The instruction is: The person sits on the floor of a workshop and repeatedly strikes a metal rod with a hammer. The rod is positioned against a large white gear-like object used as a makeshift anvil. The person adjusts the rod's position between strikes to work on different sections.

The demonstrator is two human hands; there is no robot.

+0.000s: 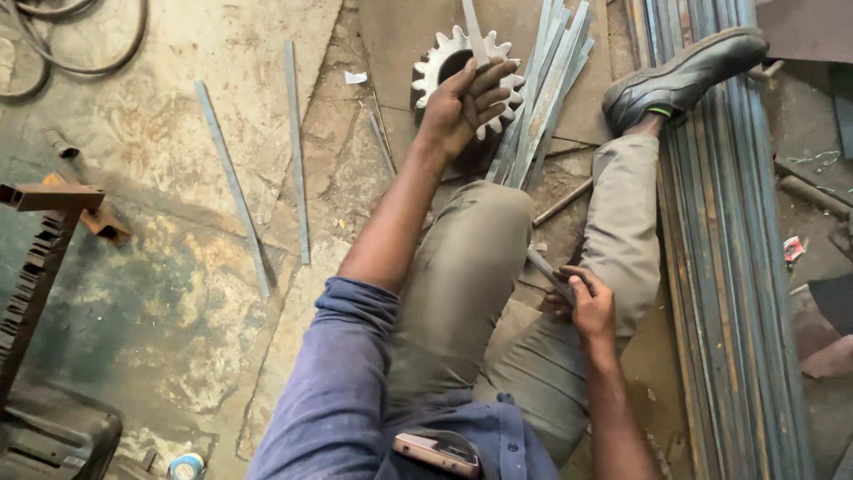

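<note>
Posture: seated on the floor (178, 293), knees bent, one shoe (684, 76) resting on a stack of long metal bars (737, 267) at 3 o'clock.
Left hand (462, 105): raised toward 12 o'clock, fingers curled around a flat metal strip (473, 31) that points up out of the frame; the grip is closed on it.
Right hand (588, 300): low at 4 o'clock beside the right thigh, fingers pinched narrow on the near end of a second thin strip (544, 267) that runs between the legs.
Toothed wheel (435, 67): a pale sprocket with rounded teeth, lying flat on the floor directly behind the left hand, partly hidden by it.
Strip bundle (546, 89): a sheaf of grey flat strips fanned out just right of the toothed wheel, their lower ends meeting near the left knee, their upper ends spreading toward 1 o'clock.
Loose strips: two long strips lie on the floor well apart from the hands, one slanted (233, 187) at 10 o'clock, one nearly upright (298, 151) toward 11 o'clock.
Rod (562, 203): a thin dark rod lies on the floor between the knees.
Cable (80, 44): dark loops at the far 10 o'clock corner.
Frame (40, 231): rusty square-tube metalwork at 9 o'clock.
Pocket: a phone (437, 452) sticks out of the blue shirt at 6 o'clock.
</note>
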